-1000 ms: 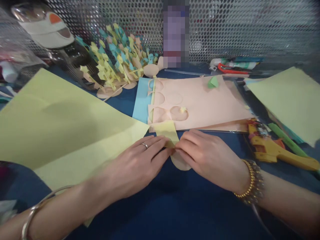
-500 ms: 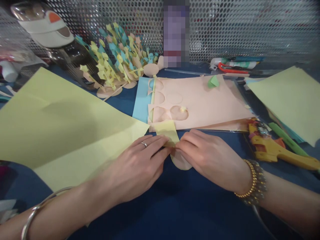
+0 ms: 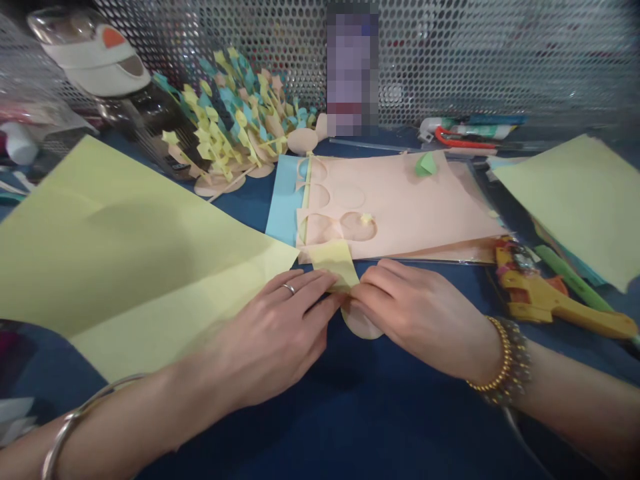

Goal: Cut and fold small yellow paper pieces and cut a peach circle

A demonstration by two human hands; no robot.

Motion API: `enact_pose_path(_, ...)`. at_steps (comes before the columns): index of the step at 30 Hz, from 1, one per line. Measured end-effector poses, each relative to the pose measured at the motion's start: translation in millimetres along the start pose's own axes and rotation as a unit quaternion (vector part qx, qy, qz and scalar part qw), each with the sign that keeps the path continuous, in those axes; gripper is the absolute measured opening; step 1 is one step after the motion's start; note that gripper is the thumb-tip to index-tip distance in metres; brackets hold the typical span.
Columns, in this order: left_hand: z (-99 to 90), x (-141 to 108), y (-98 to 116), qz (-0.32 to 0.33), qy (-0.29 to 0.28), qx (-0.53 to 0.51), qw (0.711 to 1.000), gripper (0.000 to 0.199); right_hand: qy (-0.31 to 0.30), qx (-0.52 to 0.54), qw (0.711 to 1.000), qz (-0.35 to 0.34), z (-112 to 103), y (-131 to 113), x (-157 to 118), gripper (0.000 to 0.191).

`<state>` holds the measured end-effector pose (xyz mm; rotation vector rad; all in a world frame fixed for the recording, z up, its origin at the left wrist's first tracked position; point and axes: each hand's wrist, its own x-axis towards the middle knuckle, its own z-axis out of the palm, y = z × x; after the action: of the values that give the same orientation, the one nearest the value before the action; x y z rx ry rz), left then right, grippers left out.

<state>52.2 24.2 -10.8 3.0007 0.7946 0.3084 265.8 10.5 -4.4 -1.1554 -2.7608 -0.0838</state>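
Side by side at the centre, both hands pinch the lower edge of a small yellow paper piece (image 3: 336, 260). My left hand (image 3: 285, 327), with a ring, closes on its lower left edge. My right hand (image 3: 410, 313), with beaded bracelets at the wrist, closes on its lower right corner. The fingertips nearly touch and hide the pinched edge. A pale paper circle (image 3: 363, 323) lies on the blue table just below the fingers, partly covered by my right hand. The yellow piece's upper end overlaps the pink sheets (image 3: 395, 193), which have circles cut out.
A large yellow sheet (image 3: 130, 253) spreads at left. Behind it stand a bottle (image 3: 100, 67) and paper-star stems (image 3: 225, 120). To the right are a yellow glue gun (image 3: 550, 300), a green stick (image 3: 575, 283) and a paper stack (image 3: 585, 200). Pens (image 3: 480, 130) lie before the metal mesh (image 3: 450, 60).
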Motion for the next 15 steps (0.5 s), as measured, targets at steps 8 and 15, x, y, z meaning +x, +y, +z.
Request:
enact_pose_path(8,-0.2,-0.9,0.0,0.002,-0.012,0.010,1.000,0.035,0.008,0.008,1.000,0.003,0.6,0.4,1.8,0.018)
enact_pose_path(15,0.5,-2.1,-0.6,0.005,-0.018,0.022,1.000,0.037,-0.001,-0.004,1.000,0.007,2.4,1.0,-0.3,0.014)
